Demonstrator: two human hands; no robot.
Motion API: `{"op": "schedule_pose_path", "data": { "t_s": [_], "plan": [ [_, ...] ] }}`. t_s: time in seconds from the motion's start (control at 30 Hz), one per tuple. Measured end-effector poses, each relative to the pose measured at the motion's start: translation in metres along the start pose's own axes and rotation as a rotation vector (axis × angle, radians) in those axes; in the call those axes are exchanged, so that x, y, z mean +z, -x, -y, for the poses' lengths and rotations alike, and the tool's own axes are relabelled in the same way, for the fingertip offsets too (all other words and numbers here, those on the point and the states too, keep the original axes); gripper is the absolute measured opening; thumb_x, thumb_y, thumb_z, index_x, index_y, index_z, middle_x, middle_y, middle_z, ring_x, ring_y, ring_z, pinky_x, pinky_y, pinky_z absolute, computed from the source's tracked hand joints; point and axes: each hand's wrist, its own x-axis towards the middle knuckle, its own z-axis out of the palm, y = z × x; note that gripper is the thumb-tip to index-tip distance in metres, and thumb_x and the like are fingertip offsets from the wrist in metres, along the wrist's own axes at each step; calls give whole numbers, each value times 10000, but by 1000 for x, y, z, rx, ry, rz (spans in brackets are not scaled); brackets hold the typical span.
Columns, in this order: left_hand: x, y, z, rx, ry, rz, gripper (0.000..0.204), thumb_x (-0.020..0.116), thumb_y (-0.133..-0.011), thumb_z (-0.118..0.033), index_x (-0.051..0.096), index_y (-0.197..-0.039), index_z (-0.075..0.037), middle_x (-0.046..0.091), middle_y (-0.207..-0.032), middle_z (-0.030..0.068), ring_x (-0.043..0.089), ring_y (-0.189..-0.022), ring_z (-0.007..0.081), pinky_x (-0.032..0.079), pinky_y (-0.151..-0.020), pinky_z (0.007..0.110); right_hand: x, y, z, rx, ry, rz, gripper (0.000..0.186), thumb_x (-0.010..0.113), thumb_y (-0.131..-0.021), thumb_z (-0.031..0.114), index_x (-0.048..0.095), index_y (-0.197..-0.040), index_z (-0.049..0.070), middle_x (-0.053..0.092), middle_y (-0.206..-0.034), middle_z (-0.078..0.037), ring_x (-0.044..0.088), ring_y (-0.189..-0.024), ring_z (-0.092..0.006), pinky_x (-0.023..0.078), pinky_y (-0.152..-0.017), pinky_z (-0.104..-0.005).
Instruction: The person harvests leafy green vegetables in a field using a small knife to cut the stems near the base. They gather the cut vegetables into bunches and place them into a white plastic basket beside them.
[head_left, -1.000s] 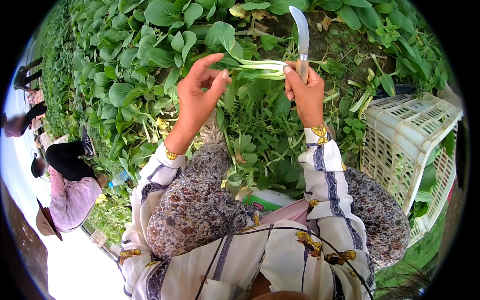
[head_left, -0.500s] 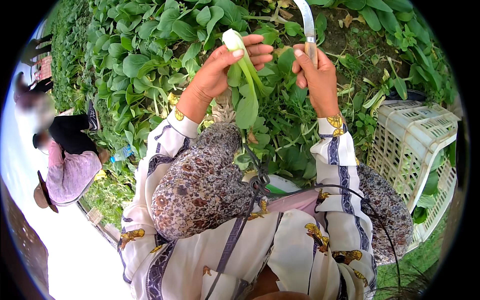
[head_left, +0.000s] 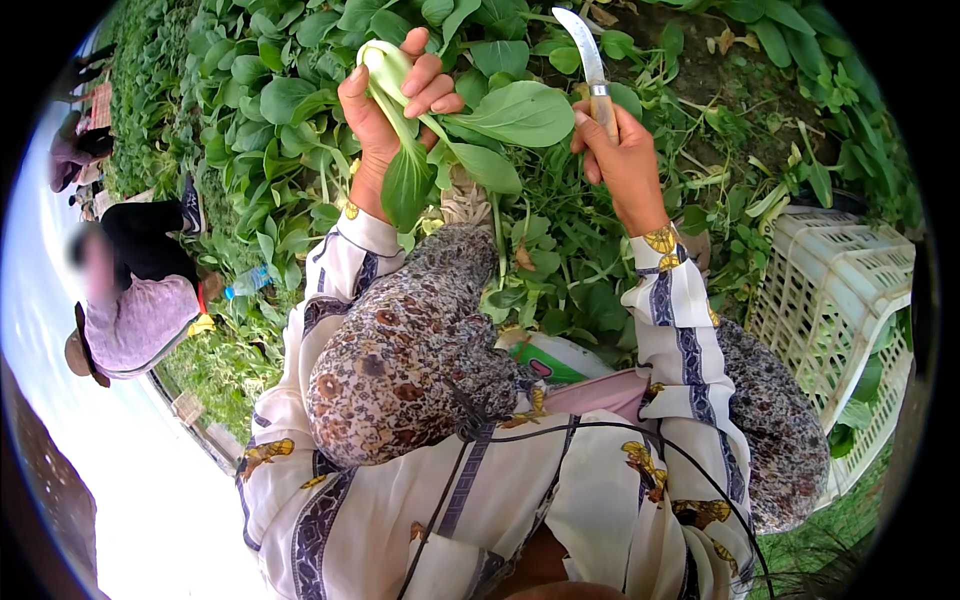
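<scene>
A bok choy [head_left: 520, 113] is held in my left hand [head_left: 372, 140], its pale base turned up and away from me. Its green leaves fan out to the right and hang down past the wrist. The fingers curl around the stalks, with the thumb on the left side. My right hand [head_left: 625, 165] grips a curved knife [head_left: 592, 68] by its wooden handle. The blade points up, leans left and is apart from the bok choy.
Leafy plants [head_left: 290, 100] grow densely ahead and to the left. A pale plastic crate [head_left: 825, 270] with greens lies tilted at my right. At the left, a person in a purple top [head_left: 150, 320] sits near a plastic bottle [head_left: 247, 281]. A dark cord [head_left: 600, 425] crosses my lap.
My left hand has moved left and turned the bok choy, so more of its leaves show, spreading rightward. My right hand has shifted slightly left, and the knife now leans further left.
</scene>
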Motion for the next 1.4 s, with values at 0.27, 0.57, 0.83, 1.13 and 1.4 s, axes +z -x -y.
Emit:
{"op": "schedule_pose_path", "data": {
  "t_s": [0.27, 0.57, 0.83, 1.13, 1.4],
  "plan": [
    [9, 20, -8, -82, -219, 216, 286, 581, -781, -357, 483, -814, -90, 408, -538, -54, 348, -418, 51, 363, -486, 244, 3, -4, -1, 24, 17, 39, 209, 608, -850, 198, 588, -968, 26, 575, -680, -11, 410, -427, -30, 320, -392, -189],
    [13, 19, 13, -326, -332, 278, 258, 621, -754, -283, 519, -821, -56, 440, -541, -34, 387, -426, 79, 403, -496, 261, 28, -34, 15, 175, 292, 684, 287, 677, -801, 241, 616, -993, 36, 652, -862, 8, 471, -552, -4, 335, -418, -191],
    [18, 29, 34, -453, -487, 63, 308, 665, -729, -313, 540, -737, -32, 449, -504, -1, 431, -423, 108, 385, -467, 265, 28, -9, -40, 269, 44, 362, 151, 628, -763, 65, 593, -904, 23, 612, -810, -6, 560, -713, -82, 450, -651, -243],
    [50, -12, -9, -107, -1204, -444, 188, 643, -833, -183, 597, -937, -32, 510, -644, -42, 436, -512, 45, 330, -468, 177, -38, 9, -63, 133, 503, -35, 219, 576, -850, 192, 549, -974, 14, 583, -681, -65, 580, -573, -129, 446, -525, -284],
    [-18, -88, 41, -323, -2693, 113, 358, 706, -647, -144, 573, -968, -55, 493, -1245, 115, 628, -803, 306, 513, -641, 387, 8, -53, -80, -152, 387, -169, 290, 542, -875, 237, 525, -1075, 28, 613, -770, -152, 606, -681, -298, 464, -604, -369]
  ]
}}
